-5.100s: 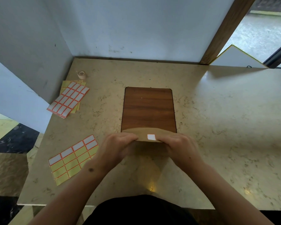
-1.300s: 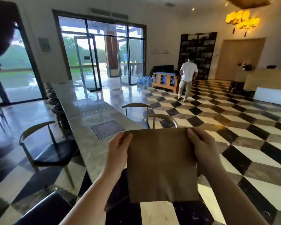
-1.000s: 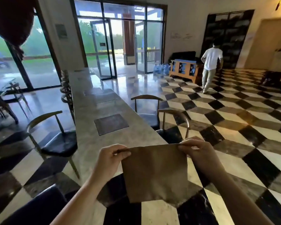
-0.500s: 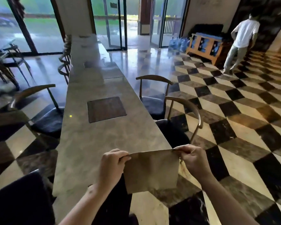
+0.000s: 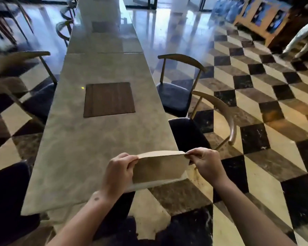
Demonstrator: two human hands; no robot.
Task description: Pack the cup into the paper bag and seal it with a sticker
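Paper bag, no legible print, btwn both hands

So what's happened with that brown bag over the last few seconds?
The paper bag left the table with the sticker sheets, was carried over held up in the air, and has come down to the near corner of a long stone table. The view tipped from the room down to the tabletop. Unchanged: the left hand and right hand still pinch its top corners.
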